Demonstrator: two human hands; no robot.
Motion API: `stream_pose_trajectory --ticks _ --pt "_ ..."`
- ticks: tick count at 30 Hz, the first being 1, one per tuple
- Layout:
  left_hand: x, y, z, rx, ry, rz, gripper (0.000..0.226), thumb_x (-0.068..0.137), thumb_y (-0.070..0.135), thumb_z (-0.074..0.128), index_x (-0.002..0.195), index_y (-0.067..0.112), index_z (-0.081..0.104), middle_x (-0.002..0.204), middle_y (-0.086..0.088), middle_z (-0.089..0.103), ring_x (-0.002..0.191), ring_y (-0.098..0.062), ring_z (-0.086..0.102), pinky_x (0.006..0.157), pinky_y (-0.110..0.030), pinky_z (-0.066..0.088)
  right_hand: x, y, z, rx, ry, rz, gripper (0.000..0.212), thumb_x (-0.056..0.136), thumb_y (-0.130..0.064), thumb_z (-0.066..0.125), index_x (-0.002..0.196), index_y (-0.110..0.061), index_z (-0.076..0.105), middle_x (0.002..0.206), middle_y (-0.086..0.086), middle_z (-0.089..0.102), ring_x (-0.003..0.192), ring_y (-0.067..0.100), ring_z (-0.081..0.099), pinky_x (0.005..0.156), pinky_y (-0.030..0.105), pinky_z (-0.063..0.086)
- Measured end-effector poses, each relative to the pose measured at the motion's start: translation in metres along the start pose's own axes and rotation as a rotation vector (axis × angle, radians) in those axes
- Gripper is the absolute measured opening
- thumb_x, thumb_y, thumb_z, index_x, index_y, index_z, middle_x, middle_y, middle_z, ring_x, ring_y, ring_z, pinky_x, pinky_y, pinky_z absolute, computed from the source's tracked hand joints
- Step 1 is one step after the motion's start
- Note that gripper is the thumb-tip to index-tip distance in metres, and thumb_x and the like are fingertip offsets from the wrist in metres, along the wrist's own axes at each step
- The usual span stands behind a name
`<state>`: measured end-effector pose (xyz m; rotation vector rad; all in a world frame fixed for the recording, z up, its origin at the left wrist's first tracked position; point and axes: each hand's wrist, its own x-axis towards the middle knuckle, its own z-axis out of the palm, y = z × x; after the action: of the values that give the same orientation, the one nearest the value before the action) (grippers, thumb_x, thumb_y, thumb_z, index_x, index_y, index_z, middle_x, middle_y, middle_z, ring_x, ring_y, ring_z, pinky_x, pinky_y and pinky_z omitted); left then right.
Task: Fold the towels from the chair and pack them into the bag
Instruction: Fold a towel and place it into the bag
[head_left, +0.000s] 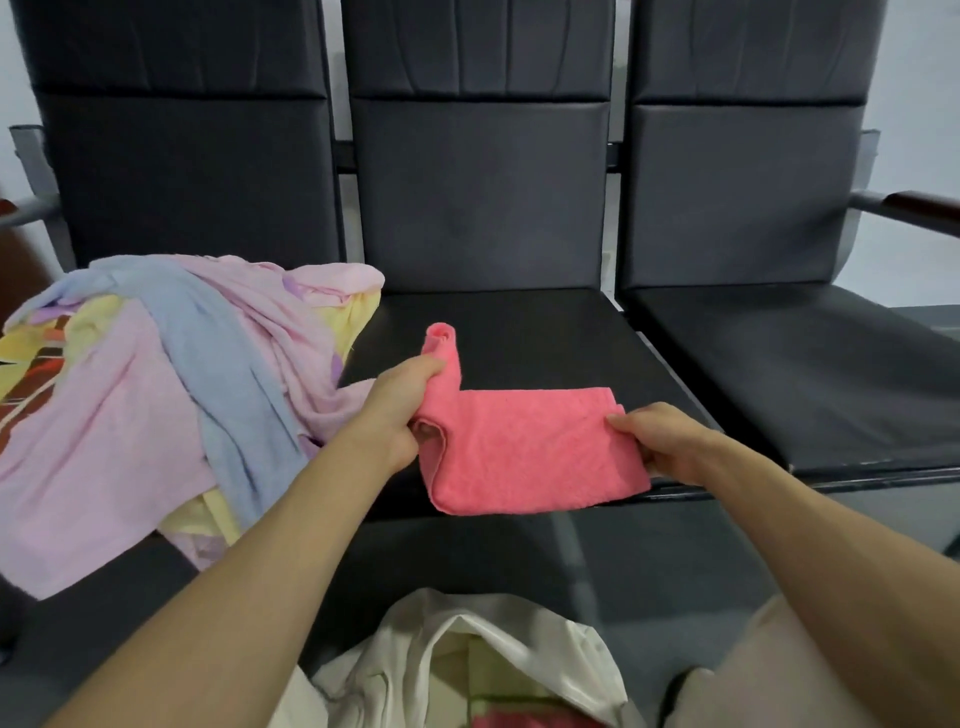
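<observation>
From the head camera, a folded pink towel (530, 452) lies at the front edge of the middle chair seat (545, 332), the left hand (392, 410) gripping its left end and the right hand (660, 441) pinching its right edge. A heap of pastel towels (156, 384) covers the left seat, just beside the left hand. Below, between the forearms, the white bag (467, 660) stands open with cloth inside.

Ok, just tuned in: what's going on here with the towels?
A person is mid-fold. Both hands hold a coral towel above the middle seat: the left hand grips its left end, where a corner sticks up, and the right hand pinches the right edge. A pile of pastel towels lies unfolded on the left chair. The white bag sits open below, with some fabric already inside.
</observation>
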<state>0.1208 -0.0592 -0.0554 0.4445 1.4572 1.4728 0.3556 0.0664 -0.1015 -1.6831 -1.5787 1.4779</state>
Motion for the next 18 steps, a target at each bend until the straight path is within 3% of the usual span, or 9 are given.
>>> stream_pose_trajectory --ticks 5,7,10,12,14,16,18 --pt "-0.002 -0.015 0.048 -0.011 -0.080 0.027 0.026 0.093 0.018 0.060 0.117 0.029 0.063 0.096 -0.005 0.065 0.075 -0.017 0.061 0.052 -0.021 0.051 0.004 0.001 0.000 0.047 0.000 0.029 0.021 0.100 -0.016 0.052 0.113 0.000 0.056 0.098 0.011 0.064 0.079 0.022 0.063 0.062 0.034 0.052" --pt "-0.002 -0.024 0.065 -0.015 -0.112 0.055 0.016 0.092 0.019 0.062 0.101 0.031 0.068 0.089 -0.003 0.063 0.069 -0.015 0.057 0.048 -0.019 0.047 0.004 0.002 0.000 0.045 0.000 0.027 0.020 0.098 -0.016 0.054 0.112 -0.001 0.057 0.095 0.010 0.064 0.077 0.021 0.062 0.062 0.033 0.052" --pt "0.001 -0.040 0.087 0.117 -0.194 0.114 0.011 0.093 0.027 0.062 0.084 0.025 0.066 0.083 -0.005 0.056 0.068 -0.020 0.049 0.061 -0.028 0.042 0.004 0.002 -0.001 0.043 0.002 0.030 0.018 0.097 -0.016 0.056 0.108 -0.002 0.058 0.089 0.008 0.063 0.073 0.019 0.061 0.060 0.032 0.051" --pt "0.006 -0.053 0.100 0.242 -0.231 0.172 0.010 0.094 0.026 0.058 0.099 0.022 0.067 0.089 -0.003 0.061 0.076 -0.020 0.053 0.069 -0.031 0.045 0.005 0.001 -0.002 0.046 -0.007 0.029 0.019 0.096 -0.017 0.058 0.108 -0.002 0.058 0.087 0.008 0.063 0.072 0.019 0.061 0.059 0.031 0.051" --pt "0.010 -0.067 0.109 0.377 -0.245 0.261 0.025 0.095 0.021 0.055 0.119 0.024 0.063 0.102 0.003 0.065 0.089 -0.015 0.060 0.080 -0.030 0.050 0.007 0.001 -0.003 0.052 -0.024 0.028 0.023 0.095 -0.018 0.060 0.110 -0.001 0.059 0.090 0.009 0.065 0.073 0.020 0.063 0.059 0.032 0.052" --pt "0.007 -0.078 0.114 0.550 -0.266 0.370 0.027 0.096 0.021 0.053 0.121 0.027 0.062 0.108 0.011 0.063 0.099 -0.011 0.059 0.089 -0.030 0.049 0.007 0.001 -0.004 0.051 -0.033 0.023 0.025 0.094 -0.018 0.061 0.111 0.001 0.059 0.090 0.010 0.066 0.073 0.020 0.064 0.058 0.031 0.053" --pt "0.004 -0.084 0.116 0.684 -0.291 0.420 0.024 0.099 0.027 0.049 0.119 0.026 0.063 0.107 0.010 0.065 0.099 -0.012 0.059 0.086 -0.030 0.049 0.005 0.000 -0.004 0.055 -0.039 0.024 0.022 0.095 -0.017 0.059 0.109 0.000 0.060 0.088 0.010 0.065 0.071 0.021 0.064 0.057 0.031 0.052"
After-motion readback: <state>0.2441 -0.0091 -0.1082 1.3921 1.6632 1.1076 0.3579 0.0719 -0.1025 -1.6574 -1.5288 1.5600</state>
